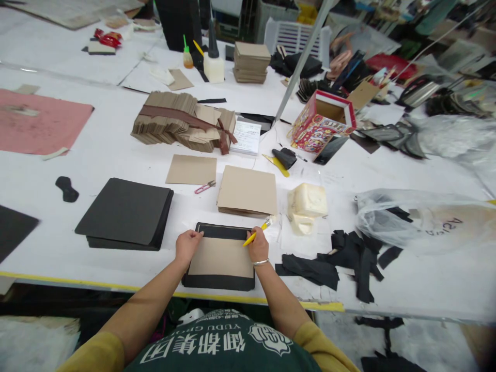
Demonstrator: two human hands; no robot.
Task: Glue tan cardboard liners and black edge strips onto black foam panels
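In front of me a black sheet (219,282) lies with a tan board (221,257) on it and a black band (222,231) across the far end. My left hand (188,247) pinches the far left corner of the black piece. At the far right corner, my right hand (258,245) holds a yellow brush (250,238), its bristles pointing away to the right, while its fingertips touch the edge. Beyond lies a stack of tan boards (247,190). A stack of black sheets (126,213) is on the left.
An off-white glue container (307,201) stands right of the tan stack. Black strips (358,261) and a plastic bag (418,217) lie further right. Pink snips (205,187), a tied cardboard bundle (182,121) and a red box (323,121) are farther back. The yellow table edge (116,287) is near me.
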